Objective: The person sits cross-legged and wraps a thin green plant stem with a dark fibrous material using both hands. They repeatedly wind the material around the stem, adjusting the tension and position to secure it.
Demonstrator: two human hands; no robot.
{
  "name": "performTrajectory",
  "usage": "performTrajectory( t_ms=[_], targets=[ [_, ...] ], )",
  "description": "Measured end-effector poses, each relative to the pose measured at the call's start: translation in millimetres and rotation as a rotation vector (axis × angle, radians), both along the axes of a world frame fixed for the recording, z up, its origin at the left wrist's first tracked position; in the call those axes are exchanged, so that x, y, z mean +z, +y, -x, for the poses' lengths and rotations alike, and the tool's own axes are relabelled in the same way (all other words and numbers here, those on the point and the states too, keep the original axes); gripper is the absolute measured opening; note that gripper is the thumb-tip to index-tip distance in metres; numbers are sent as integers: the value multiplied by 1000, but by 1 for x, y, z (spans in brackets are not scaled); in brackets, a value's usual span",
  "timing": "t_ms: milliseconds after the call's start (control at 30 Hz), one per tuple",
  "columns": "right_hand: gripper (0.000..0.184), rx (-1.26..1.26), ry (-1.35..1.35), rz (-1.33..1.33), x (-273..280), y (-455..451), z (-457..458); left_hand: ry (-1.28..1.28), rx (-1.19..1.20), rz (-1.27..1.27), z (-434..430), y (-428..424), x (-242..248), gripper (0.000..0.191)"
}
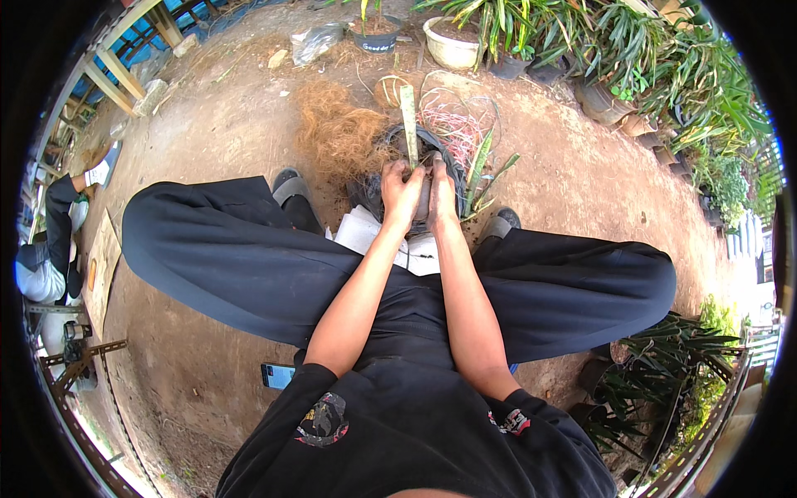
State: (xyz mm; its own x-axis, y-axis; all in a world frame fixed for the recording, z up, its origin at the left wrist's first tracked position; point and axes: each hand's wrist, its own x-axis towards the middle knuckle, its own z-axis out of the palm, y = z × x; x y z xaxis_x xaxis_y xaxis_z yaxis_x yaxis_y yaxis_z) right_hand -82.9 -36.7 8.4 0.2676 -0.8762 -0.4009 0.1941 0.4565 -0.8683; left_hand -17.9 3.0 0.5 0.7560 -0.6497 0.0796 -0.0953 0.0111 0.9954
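Observation:
Between my knees, a dark rounded clump [423, 200], probably soil or a root ball, is pressed from both sides by my hands. My left hand [400, 192] curls over its left side, thumb near the base of an upright, mottled green sansevieria leaf [408, 118]. My right hand [441, 192] lies along the right side, fingers pointing away from me. Much of the clump is covered by the hands. A black plastic bag [367, 198] surrounds it, and white sheeting [358, 230] lies beneath on the near side.
Loose brown coconut fibre [339, 127] is heaped left of the bag. Pink and white string [454, 129] lies beyond it, with cut sansevieria leaves [478, 167] to the right. Potted plants [451, 46] line the far right. A phone [278, 376] rests by my left hip; another person [56, 249] sits far left.

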Motion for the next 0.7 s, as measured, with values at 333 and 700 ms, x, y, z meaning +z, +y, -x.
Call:
performTrajectory(
  t_ms=[333,700],
  targets=[
    [42,-65,-4,13,-9,-3,-1,-10,-62,2,-6,-6,-14,26],
    [47,-132,-91,86,-13,0,-4,157,-39,-71,-1,0,8,24]
  ],
)
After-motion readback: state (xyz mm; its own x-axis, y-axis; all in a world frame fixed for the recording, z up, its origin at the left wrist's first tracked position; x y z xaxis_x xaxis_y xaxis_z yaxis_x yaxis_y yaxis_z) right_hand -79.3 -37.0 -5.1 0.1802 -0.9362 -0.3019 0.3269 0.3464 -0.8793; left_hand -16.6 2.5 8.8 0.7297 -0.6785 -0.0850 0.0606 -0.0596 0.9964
